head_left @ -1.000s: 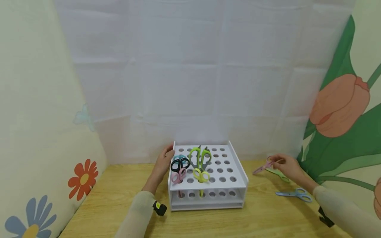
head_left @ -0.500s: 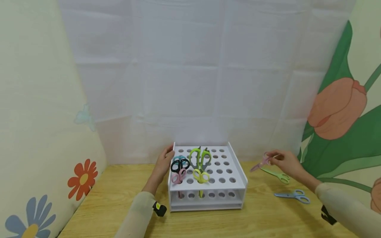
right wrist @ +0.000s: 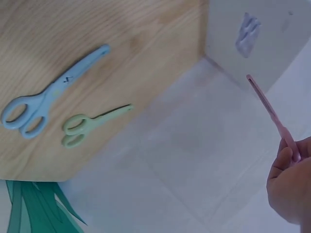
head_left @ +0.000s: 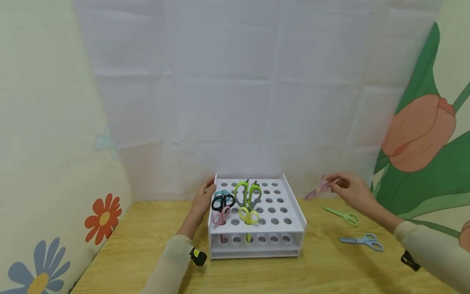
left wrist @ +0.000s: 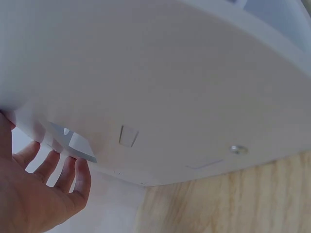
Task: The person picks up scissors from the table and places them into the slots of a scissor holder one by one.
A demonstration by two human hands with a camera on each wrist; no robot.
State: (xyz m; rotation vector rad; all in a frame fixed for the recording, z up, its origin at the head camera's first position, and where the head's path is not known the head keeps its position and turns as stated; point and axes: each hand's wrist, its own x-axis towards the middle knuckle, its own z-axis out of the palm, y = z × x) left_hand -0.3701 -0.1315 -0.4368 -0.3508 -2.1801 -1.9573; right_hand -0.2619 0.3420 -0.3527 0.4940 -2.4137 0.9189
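A white rack [head_left: 293, 222] with rows of round holes stands on the table. My left hand [head_left: 201, 201] holds its left side panel near the back; in the left wrist view the fingertips [left wrist: 82, 170] touch the panel beside a cut-out. Right of the rack, my right hand [head_left: 350, 192] pinches small pink scissors [head_left: 318, 191] by the handles, raised above the table, blades pointing left and down. Below that hand lie green scissors [head_left: 345, 215] and, nearer me, blue scissors [head_left: 361, 241]. In the right wrist view the pink scissors [right wrist: 265, 104] appear edge-on.
Several scissors stand in the rack: teal [head_left: 221, 193], black [head_left: 223, 201] and pink [head_left: 221, 216] ones at the left, large green [head_left: 240, 190] and yellow [head_left: 249, 216] ones in the middle. A white sheet [head_left: 220, 102] hangs behind the wooden table [head_left: 147, 245].
My right hand has lifted the pink scissors up and slightly left from the table, uncovering the green scissors. The left hand stays on the rack.
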